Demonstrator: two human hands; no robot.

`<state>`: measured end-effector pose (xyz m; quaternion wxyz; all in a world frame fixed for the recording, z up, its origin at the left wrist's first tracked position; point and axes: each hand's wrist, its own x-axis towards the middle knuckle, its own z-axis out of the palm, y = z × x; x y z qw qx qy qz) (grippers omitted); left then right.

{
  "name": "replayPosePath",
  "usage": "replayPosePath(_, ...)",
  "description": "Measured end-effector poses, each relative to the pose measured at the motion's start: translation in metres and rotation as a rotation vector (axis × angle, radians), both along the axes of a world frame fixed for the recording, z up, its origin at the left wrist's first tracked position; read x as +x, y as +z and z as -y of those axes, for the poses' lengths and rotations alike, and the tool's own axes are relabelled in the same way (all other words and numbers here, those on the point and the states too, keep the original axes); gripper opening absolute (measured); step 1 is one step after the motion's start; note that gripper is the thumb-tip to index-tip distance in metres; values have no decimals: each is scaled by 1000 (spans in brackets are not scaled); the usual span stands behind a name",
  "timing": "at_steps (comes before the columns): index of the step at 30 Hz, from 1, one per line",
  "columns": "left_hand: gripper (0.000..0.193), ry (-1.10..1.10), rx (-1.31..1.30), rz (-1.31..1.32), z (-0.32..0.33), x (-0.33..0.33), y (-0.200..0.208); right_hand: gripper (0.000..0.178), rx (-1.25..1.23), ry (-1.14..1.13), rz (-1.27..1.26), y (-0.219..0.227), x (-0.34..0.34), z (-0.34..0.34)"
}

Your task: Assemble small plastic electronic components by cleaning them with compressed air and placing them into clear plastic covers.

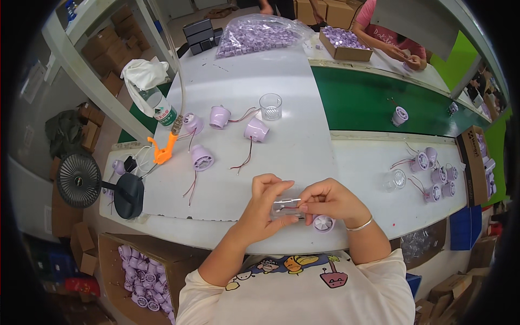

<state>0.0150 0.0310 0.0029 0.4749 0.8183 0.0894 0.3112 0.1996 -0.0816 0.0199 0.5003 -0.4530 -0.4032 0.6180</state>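
Cream short-sleeved shirt [298, 298] (cartoon prints [333, 278] across it), slim bangle [361, 225].

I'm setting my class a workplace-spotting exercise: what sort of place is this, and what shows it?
Most likely a small-parts assembly workshop. Wired lilac parts lie about a white worktable, a big clear bag holds many lilac pieces, and a green strip like a conveyor belt runs alongside.

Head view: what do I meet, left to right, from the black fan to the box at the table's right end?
Black fan, orange nozzle, left hand, right hand, rightmost tabletop clear cup, cardboard box.
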Motion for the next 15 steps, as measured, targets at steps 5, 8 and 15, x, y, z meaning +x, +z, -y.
replayPosePath(5,38,-3,-107,31,5,4,-6,8,35,-78,17,-3,-11,-3)
replayPosePath(8,27,53,-179,54,11,4,-5,9,-37,-49,-21,-10,-14,-6)
replayPosePath(15,44,208,-382,358,5,2,-16,39,226,36,449,-6,-8,-6)
